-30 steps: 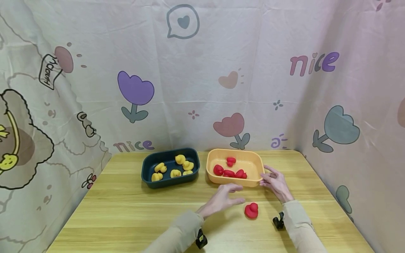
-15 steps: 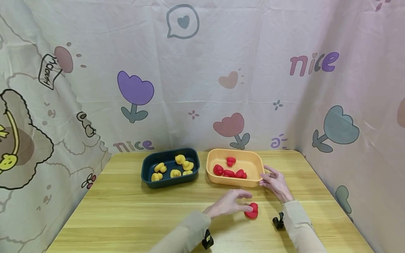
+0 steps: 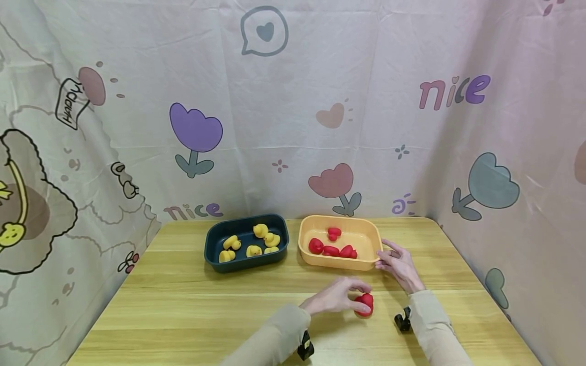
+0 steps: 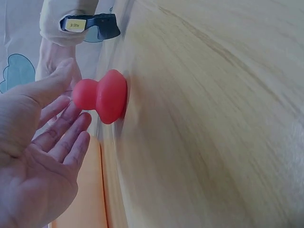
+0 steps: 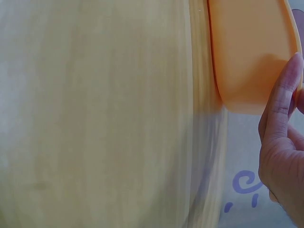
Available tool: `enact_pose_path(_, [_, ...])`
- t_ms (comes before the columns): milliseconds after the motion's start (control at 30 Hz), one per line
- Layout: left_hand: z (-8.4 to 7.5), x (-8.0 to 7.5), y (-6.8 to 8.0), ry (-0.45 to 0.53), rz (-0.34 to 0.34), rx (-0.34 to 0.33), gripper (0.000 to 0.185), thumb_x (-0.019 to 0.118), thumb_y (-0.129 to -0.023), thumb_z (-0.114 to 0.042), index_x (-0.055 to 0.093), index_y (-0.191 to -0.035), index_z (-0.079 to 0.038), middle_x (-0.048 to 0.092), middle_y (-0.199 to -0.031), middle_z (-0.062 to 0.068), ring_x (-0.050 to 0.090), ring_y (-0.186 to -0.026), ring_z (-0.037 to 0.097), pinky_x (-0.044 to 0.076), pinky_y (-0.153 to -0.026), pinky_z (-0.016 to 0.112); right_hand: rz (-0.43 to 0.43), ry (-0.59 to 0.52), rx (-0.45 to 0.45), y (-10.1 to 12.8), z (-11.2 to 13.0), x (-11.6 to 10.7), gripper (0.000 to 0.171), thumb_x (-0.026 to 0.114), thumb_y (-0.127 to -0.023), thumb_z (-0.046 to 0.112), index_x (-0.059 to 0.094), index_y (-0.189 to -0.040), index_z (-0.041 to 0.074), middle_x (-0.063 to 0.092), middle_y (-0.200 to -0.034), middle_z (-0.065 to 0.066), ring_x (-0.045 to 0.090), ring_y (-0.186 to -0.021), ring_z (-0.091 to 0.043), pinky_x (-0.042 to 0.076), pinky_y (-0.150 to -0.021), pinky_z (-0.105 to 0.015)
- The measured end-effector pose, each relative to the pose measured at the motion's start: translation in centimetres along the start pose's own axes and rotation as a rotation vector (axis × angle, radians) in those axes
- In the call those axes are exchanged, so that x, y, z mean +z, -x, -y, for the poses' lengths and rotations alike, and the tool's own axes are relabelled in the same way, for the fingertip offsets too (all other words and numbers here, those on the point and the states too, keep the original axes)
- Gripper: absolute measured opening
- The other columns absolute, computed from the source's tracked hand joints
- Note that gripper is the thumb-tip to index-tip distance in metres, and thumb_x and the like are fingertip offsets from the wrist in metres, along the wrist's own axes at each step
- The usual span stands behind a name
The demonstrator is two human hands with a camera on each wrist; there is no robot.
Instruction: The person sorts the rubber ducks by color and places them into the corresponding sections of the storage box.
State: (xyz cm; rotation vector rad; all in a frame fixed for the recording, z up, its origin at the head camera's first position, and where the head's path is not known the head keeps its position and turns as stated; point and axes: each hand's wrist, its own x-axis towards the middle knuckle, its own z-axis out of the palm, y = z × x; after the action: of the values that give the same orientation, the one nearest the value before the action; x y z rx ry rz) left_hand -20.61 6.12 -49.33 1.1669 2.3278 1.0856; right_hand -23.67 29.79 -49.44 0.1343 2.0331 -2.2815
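Note:
A red rubber duck (image 3: 364, 304) stands upright on the wooden table, in front of the orange box (image 3: 316, 260). My left hand (image 3: 336, 296) is around the duck, thumb on the near side and fingers beyond it. In the left wrist view, the thumb and loosely bent fingers flank the head of the duck (image 4: 110, 97) without a visible firm pinch. With thumb and fingers, my right hand (image 3: 399, 265) holds the orange box at its near right corner. In the right wrist view, the thumb lies against the outer wall of the orange box (image 5: 251, 52); the other fingers are partly hidden.
Several red ducks (image 3: 331, 251) lie inside the orange box. Left of it, a dark blue box (image 3: 247, 263) contains several yellow ducks (image 3: 254, 250). Behind the table (image 3: 197, 310) hangs a printed curtain (image 3: 274, 101), which also runs along both sides.
My left hand has moved right and slightly toward the near side, so its thumb and fingers now surround the red duck. The right hand and both boxes have stayed put.

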Motion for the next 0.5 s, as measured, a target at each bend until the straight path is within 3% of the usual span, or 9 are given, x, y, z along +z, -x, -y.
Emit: enact_pose_path(500, [0.35, 0.59, -0.42, -0.102, 0.008, 0.041, 0.041, 0.076, -0.091, -0.023, 0.068, -0.129, -0.010, 0.070, -0.129, 0.002, 0.060, -0.115, 0.003, 0.048, -0.096, 0.013, 0.001, 0.002, -0.002, -0.01, 0.00, 0.03, 0.067, 0.054, -0.100, -0.001, 0.020, -0.158, -0.004, 0.068, -0.089, 0.000, 0.070, -0.070, -0.008, 0.062, -0.069, -0.020])
